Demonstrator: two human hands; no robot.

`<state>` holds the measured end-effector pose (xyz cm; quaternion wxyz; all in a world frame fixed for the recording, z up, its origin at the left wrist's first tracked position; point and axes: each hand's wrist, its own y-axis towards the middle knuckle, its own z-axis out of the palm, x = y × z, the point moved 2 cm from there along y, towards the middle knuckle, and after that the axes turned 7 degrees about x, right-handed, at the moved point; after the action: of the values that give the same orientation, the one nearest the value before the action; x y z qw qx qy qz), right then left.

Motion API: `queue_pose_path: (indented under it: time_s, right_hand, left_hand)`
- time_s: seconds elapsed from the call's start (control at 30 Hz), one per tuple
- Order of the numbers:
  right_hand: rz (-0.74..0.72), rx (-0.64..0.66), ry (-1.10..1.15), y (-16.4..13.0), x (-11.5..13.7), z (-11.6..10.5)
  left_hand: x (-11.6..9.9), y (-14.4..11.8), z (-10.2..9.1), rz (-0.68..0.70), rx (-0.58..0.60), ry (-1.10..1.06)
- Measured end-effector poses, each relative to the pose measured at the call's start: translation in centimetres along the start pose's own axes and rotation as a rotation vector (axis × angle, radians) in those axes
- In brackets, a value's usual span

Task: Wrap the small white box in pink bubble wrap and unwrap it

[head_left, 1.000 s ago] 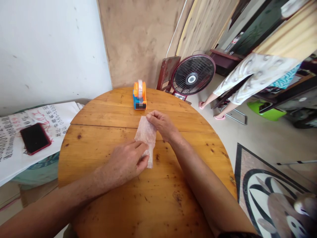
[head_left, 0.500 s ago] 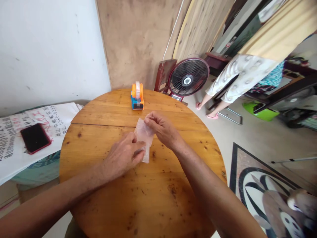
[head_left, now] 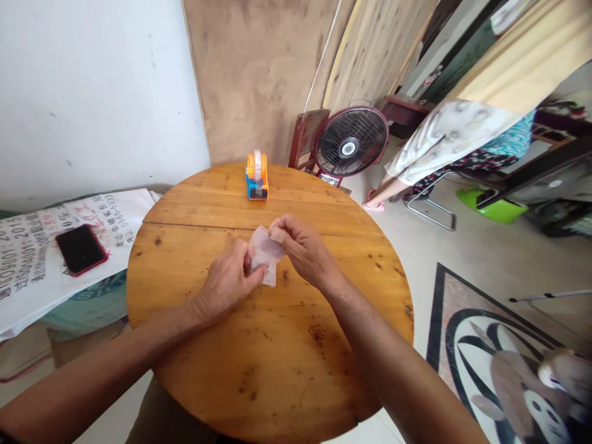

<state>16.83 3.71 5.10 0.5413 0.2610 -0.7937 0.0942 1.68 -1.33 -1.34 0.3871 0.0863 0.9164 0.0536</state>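
A small, crinkled piece of translucent white plastic wrap (head_left: 265,250) is held between my hands, just above the round wooden table (head_left: 277,345). My left hand (head_left: 230,274) grips its left side, thumb across the front and the other fingers partly hidden behind. At the upper right edge, my right hand (head_left: 300,246) pinches it between thumb and forefinger. Beyond both hands, near the table's far edge, stands an orange and blue tape dispenser (head_left: 258,177) with a roll of clear tape; neither hand touches it.
Left of the table, a phone (head_left: 82,250) lies on a white printed sack (head_left: 124,213). A fan (head_left: 349,145) and a wooden chair (head_left: 308,139) stand behind the table. To the right, a person (head_left: 462,123) in light patterned trousers stands near a metal-legged seat (head_left: 432,213).
My left thumb and fingers have closed on the plastic wrap's left side, and its lower end has risen slightly. The person at the right has shifted their legs. The view has moved a little.
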Motion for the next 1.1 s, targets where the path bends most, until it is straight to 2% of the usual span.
queue_pose_path:
  time_s: [0.17, 0.23, 0.33, 0.5, 0.6, 0.77, 1.1]
  right_hand:
    - [-0.024, -0.016, -0.004, -0.6, -0.2, 0.1]
    - [-0.032, -0.019, -0.007, -1.0, -0.1, 0.2]
    - [-0.028, -0.015, -0.051, -1.7, 0.0, 0.5]
    - [-0.011, -0.015, -0.065, -3.1, -0.1, 1.3]
    - [0.007, -0.028, -0.087, -3.9, -0.4, 1.8]
    - [0.018, -0.032, -0.113, -4.4, -0.5, 2.3]
    - [0.028, -0.039, -0.082, -4.8, -0.7, 2.4]
  left_hand:
    - [0.2, 0.1, 0.1, -0.092, -0.019, -0.154]
    - [0.5, 0.0, 0.2, -0.064, -0.060, -0.193]
    - [0.7, 0.1, 0.3, 0.049, -0.089, -0.224]
    - [0.5, 0.3, 0.2, 0.172, 0.013, -0.261]
    - [0.3, 0.4, 0.0, 0.202, 0.024, -0.230]
    - [0.5, 0.3, -0.1, 0.190, 0.048, -0.201]
    - [0.5, 0.6, -0.9, 0.197, 0.149, -0.295]
